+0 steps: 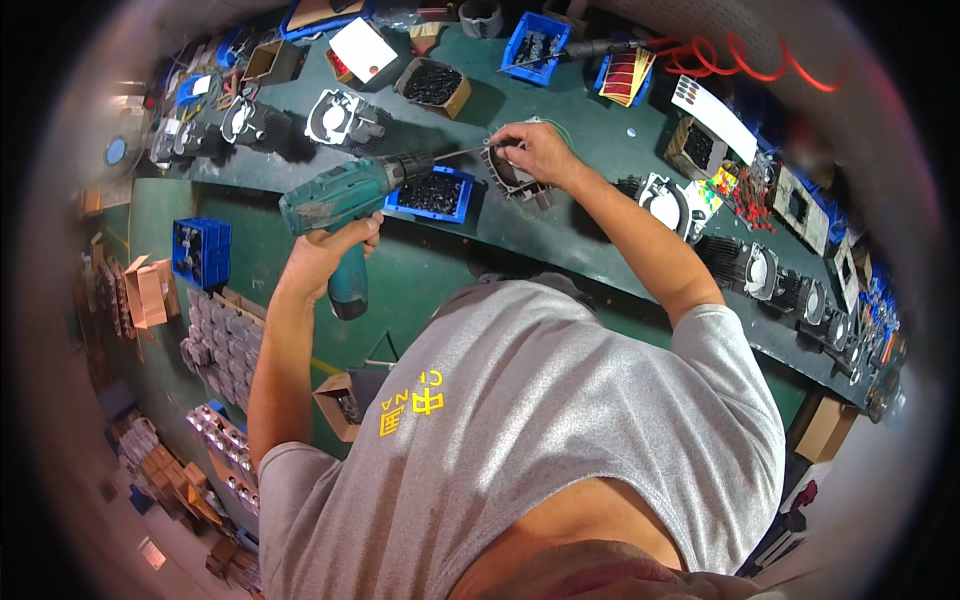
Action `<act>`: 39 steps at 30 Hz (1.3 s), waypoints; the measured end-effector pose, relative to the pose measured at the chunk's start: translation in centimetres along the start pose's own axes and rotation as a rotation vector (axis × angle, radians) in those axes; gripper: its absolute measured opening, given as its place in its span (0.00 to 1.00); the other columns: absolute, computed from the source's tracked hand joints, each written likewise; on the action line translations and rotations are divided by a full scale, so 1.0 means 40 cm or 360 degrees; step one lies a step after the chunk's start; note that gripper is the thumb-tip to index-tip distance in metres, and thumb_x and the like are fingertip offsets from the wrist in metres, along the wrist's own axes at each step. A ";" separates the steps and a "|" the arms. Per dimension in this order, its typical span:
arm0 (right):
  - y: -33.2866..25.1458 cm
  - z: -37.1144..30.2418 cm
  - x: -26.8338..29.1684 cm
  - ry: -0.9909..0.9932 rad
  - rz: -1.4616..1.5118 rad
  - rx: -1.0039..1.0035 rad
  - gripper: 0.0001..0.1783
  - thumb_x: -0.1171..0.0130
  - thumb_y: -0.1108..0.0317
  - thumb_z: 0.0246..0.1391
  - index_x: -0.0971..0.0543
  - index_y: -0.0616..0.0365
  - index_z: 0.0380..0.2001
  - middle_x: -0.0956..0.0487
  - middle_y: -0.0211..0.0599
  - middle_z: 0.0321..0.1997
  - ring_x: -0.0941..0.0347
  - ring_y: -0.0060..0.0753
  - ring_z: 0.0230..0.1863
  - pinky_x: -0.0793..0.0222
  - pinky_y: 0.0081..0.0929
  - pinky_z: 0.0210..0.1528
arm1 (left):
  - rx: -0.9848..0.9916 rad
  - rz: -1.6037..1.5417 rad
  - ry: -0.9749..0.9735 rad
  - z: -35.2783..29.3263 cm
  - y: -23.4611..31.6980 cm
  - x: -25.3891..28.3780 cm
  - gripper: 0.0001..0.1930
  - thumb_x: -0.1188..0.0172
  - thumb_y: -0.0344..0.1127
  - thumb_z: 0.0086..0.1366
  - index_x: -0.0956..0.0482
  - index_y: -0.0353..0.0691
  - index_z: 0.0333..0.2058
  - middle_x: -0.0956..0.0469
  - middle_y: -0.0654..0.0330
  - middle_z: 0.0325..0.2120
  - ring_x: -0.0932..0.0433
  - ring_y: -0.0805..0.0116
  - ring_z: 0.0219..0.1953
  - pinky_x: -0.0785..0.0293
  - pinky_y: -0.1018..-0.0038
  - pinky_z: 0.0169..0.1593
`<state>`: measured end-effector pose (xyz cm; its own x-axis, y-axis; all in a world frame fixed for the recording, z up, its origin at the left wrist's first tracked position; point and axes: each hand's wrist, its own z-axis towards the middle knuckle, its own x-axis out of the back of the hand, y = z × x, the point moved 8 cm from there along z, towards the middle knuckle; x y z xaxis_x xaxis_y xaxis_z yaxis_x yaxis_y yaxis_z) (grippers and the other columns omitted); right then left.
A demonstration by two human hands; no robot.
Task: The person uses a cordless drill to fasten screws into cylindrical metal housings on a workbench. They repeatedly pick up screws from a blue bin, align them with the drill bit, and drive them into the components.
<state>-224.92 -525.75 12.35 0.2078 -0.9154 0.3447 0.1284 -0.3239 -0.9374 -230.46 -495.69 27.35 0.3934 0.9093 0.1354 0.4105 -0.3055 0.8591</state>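
My left hand (338, 250) is wrapped round the handle of a teal cordless drill (345, 195), held level beyond the bench's near edge. Its long thin bit (458, 154) points right, toward the fingers of my right hand (538, 155). Those fingers are pinched together at the upper rim of a round metal housing (513, 178) on the bench; what they hold is too small to make out. Just below the drill's chuck sits a blue bin (432, 213) of small black parts.
More metal housings (343, 118) stand along the green bench (590, 125), left and right. Behind are a cardboard box (433, 85) of black parts and a blue bin (537, 45) of screws. A red coiled hose (740, 72) hangs at the back right.
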 end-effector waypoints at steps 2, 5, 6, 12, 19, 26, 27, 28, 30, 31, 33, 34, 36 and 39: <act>-0.010 -0.003 0.010 -0.0004 0.0010 -0.0068 0.13 0.34 0.73 0.54 0.14 0.59 0.44 0.12 0.43 0.39 0.16 0.42 0.36 0.21 0.34 0.42 | 0.0019 -0.0006 0.0013 0.002 -0.004 0.001 0.11 0.32 0.31 0.63 0.17 0.32 0.42 0.20 0.59 0.27 0.22 0.69 0.30 0.25 0.71 0.37; -0.024 -0.011 0.022 -0.0006 -0.0080 -0.0017 0.13 0.35 0.74 0.55 0.14 0.58 0.45 0.13 0.43 0.41 0.16 0.43 0.39 0.22 0.35 0.45 | 0.0019 -0.0007 0.0009 0.001 -0.004 -0.001 0.11 0.33 0.31 0.63 0.17 0.32 0.42 0.20 0.59 0.27 0.22 0.69 0.30 0.25 0.71 0.37; -0.028 -0.015 0.024 0.0009 -0.0123 0.0113 0.13 0.35 0.74 0.55 0.14 0.58 0.45 0.13 0.43 0.41 0.17 0.44 0.41 0.22 0.36 0.46 | 0.0015 -0.0006 0.0004 0.002 -0.003 -0.001 0.11 0.33 0.31 0.63 0.17 0.32 0.42 0.20 0.59 0.27 0.22 0.69 0.30 0.25 0.71 0.37; -0.060 -0.031 0.023 -0.0229 -0.0370 0.0450 0.14 0.34 0.73 0.55 0.15 0.58 0.46 0.14 0.44 0.42 0.19 0.50 0.47 0.25 0.41 0.53 | -0.0063 0.0255 -0.0146 -0.002 0.012 0.003 0.12 0.30 0.31 0.63 0.16 0.38 0.45 0.18 0.65 0.35 0.21 0.75 0.37 0.24 0.73 0.43; -0.064 -0.038 0.031 -0.0258 -0.0202 0.0249 0.17 0.35 0.75 0.54 0.16 0.59 0.48 0.14 0.45 0.44 0.18 0.47 0.47 0.23 0.38 0.53 | -0.0204 0.0417 -0.0053 -0.013 0.028 0.003 0.14 0.28 0.33 0.63 0.16 0.40 0.46 0.17 0.67 0.40 0.22 0.76 0.44 0.24 0.73 0.48; -0.043 -0.034 0.029 -0.0251 -0.0189 0.0229 0.16 0.35 0.75 0.53 0.16 0.61 0.47 0.14 0.46 0.45 0.17 0.47 0.47 0.23 0.37 0.52 | -0.0152 0.0454 -0.0007 0.009 -0.007 0.019 0.11 0.28 0.36 0.65 0.17 0.40 0.43 0.19 0.67 0.33 0.23 0.76 0.36 0.25 0.74 0.41; -0.042 -0.035 0.029 -0.0256 -0.0201 0.0228 0.16 0.35 0.75 0.54 0.16 0.61 0.47 0.14 0.46 0.45 0.17 0.47 0.47 0.23 0.38 0.52 | -0.0173 0.0461 -0.0018 0.009 -0.004 0.016 0.11 0.29 0.36 0.65 0.17 0.40 0.42 0.20 0.67 0.32 0.24 0.76 0.35 0.26 0.74 0.40; -0.043 -0.036 0.030 -0.0261 -0.0213 0.0228 0.15 0.35 0.75 0.54 0.16 0.61 0.46 0.14 0.46 0.45 0.17 0.48 0.48 0.23 0.38 0.52 | -0.0194 0.0448 -0.0053 0.009 0.001 0.010 0.10 0.30 0.36 0.66 0.17 0.40 0.42 0.20 0.66 0.31 0.24 0.76 0.34 0.26 0.74 0.39; -0.047 -0.038 0.030 -0.0280 -0.0246 0.0241 0.16 0.36 0.74 0.54 0.17 0.60 0.47 0.15 0.46 0.46 0.18 0.49 0.48 0.23 0.39 0.52 | -0.0235 0.0420 -0.0121 0.008 0.014 -0.002 0.09 0.32 0.36 0.68 0.18 0.39 0.42 0.21 0.65 0.30 0.25 0.75 0.32 0.27 0.74 0.39; -0.047 -0.038 0.031 -0.0288 -0.0262 0.0248 0.16 0.36 0.74 0.55 0.17 0.60 0.48 0.15 0.46 0.46 0.18 0.50 0.49 0.23 0.39 0.53 | -0.0204 0.0384 -0.0136 0.007 0.018 -0.004 0.09 0.32 0.36 0.68 0.18 0.39 0.42 0.21 0.65 0.30 0.25 0.74 0.32 0.27 0.74 0.39; -0.053 -0.042 0.028 -0.0304 -0.0270 0.0300 0.17 0.36 0.73 0.55 0.18 0.59 0.50 0.15 0.46 0.47 0.19 0.51 0.50 0.23 0.40 0.53 | -0.0141 0.0313 -0.0165 0.004 0.024 -0.009 0.10 0.32 0.37 0.68 0.18 0.38 0.42 0.21 0.65 0.29 0.25 0.74 0.32 0.28 0.73 0.39; -0.056 -0.043 0.027 -0.0313 -0.0275 0.0326 0.18 0.37 0.73 0.55 0.18 0.59 0.50 0.15 0.46 0.48 0.19 0.52 0.50 0.23 0.41 0.54 | -0.0135 0.0321 -0.0170 0.004 0.023 -0.006 0.10 0.32 0.37 0.69 0.18 0.38 0.43 0.21 0.64 0.29 0.25 0.73 0.32 0.27 0.73 0.39; -0.049 -0.044 0.020 -0.0330 -0.0296 0.0337 0.19 0.37 0.74 0.55 0.19 0.59 0.52 0.15 0.46 0.48 0.19 0.53 0.51 0.24 0.42 0.55 | -0.0124 0.0337 -0.0180 0.005 0.019 0.003 0.10 0.32 0.37 0.69 0.18 0.37 0.43 0.21 0.64 0.30 0.24 0.73 0.32 0.27 0.73 0.39; -0.044 -0.046 0.017 -0.0321 -0.0305 0.0363 0.19 0.37 0.75 0.55 0.20 0.59 0.52 0.15 0.46 0.48 0.19 0.52 0.51 0.23 0.42 0.54 | -0.0148 0.0332 -0.0187 0.005 0.028 0.000 0.10 0.32 0.37 0.69 0.18 0.37 0.42 0.21 0.64 0.29 0.24 0.73 0.32 0.27 0.73 0.38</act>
<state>-226.80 -526.26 14.14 0.3433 -0.7704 0.5372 0.3917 -0.4024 -0.8274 -229.84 -496.10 28.21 0.5567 0.7888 0.2606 0.2354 -0.4506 0.8611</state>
